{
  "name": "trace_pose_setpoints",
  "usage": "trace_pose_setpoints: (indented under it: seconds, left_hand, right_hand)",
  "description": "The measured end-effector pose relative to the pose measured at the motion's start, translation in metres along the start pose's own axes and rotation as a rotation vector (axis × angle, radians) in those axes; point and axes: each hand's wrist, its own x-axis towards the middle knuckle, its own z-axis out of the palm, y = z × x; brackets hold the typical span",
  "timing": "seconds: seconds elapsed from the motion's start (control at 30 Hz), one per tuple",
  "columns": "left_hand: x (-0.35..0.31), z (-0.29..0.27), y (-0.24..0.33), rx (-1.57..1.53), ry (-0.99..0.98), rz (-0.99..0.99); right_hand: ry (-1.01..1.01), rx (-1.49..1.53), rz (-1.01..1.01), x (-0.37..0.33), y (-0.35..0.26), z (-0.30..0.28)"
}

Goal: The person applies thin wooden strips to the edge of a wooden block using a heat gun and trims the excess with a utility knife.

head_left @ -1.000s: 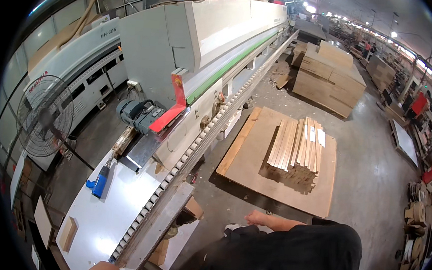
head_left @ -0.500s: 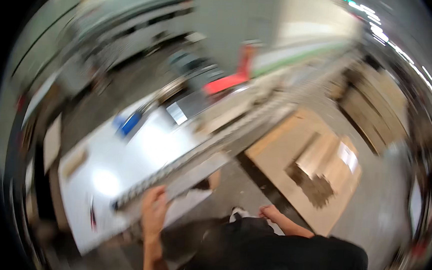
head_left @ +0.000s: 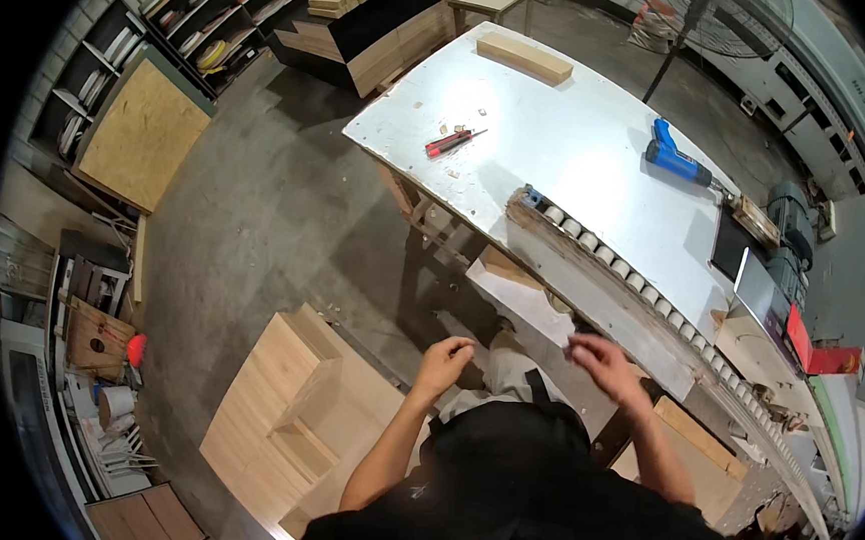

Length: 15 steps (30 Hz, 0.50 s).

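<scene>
My left hand [head_left: 443,365] hangs above the floor at the centre, fingers curled together, with nothing visible in it. My right hand [head_left: 601,364] is loosely spread and holds nothing; it is nearest to the wooden edge [head_left: 639,330] of the roller rail. That rail carries a row of pale rollers [head_left: 642,282] along the white worktable [head_left: 573,129]. Left of my left hand, pale wood-grain boards [head_left: 269,379] are stacked on a larger board. Below the table edge sits a white sheet [head_left: 521,301], partly hidden beneath the rail.
On the worktable lie a blue heat-gun-like tool [head_left: 676,159], a red-handled screwdriver [head_left: 448,146] and a wooden block [head_left: 525,58]. Shelving [head_left: 230,15] and a leaning board [head_left: 144,129] stand at the left. A standing fan [head_left: 693,17] is behind the table.
My view and body have swung leftward, bringing the shelves and floor into sight. My left hand has come away from beside the roller rail; my right hand is now nearer to it.
</scene>
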Motion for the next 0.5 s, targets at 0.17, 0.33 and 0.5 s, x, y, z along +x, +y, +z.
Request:
trace_pose_setpoints:
  seconds: [0.17, 0.33, 0.5]
  left_hand:
    - [0.033, -0.04, 0.008, 0.191, 0.184, 0.107]
    - [0.138, -0.078, 0.079, 0.557, 0.283, 0.39]
    - [0.298, -0.098, 0.131, 0.889, 0.307, 0.659]
  right_hand:
    - [-0.054, -0.199, -0.243, 0.135, -0.108, -0.027]
    - [0.13, -0.341, -0.315, 0.309, -0.156, -0.06]
    - [0.518, -0.706, -0.304, 0.507, -0.172, -0.102]
